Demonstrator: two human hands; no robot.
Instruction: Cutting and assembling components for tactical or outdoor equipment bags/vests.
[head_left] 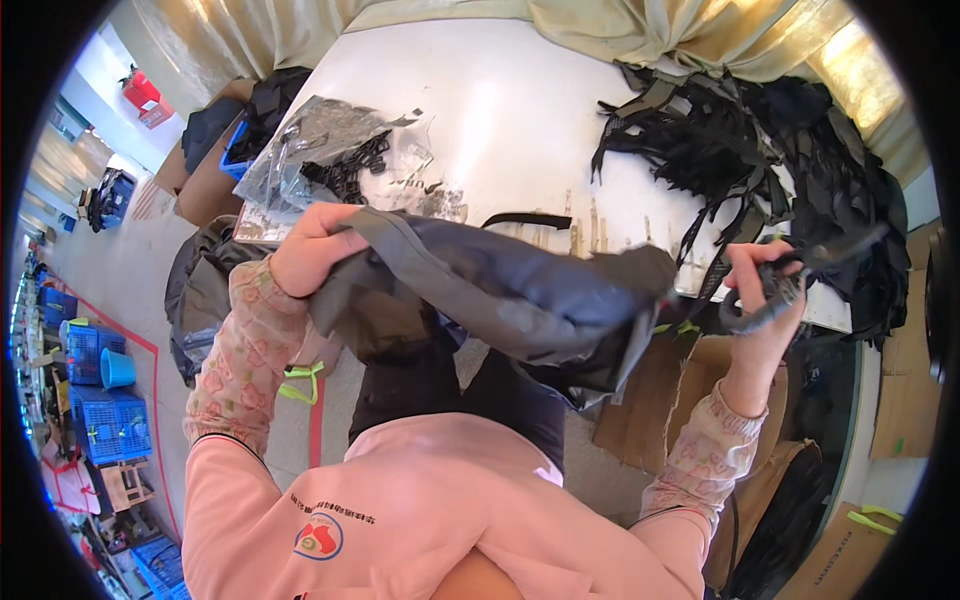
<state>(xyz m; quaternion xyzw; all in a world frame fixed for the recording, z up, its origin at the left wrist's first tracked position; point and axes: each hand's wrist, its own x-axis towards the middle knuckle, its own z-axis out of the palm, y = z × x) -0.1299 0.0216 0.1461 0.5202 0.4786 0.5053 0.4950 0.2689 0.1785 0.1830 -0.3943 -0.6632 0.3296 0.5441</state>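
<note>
My left hand is closed on the edge of a dark grey fabric piece, which looks like a sewn bag part. The cloth stretches to the right across the table's near edge and sags over my lap. On the right, my right hand grips dark-handled scissors, blurred by motion. The blades point up and to the right, away from the cloth. A black strap strip lies on the table just beyond the fabric.
On the white table sit a clear plastic bag with black buckles and a heap of black straps. Cardboard boxes stand below right. Dark fabric hangs at the left; blue crates line the floor.
</note>
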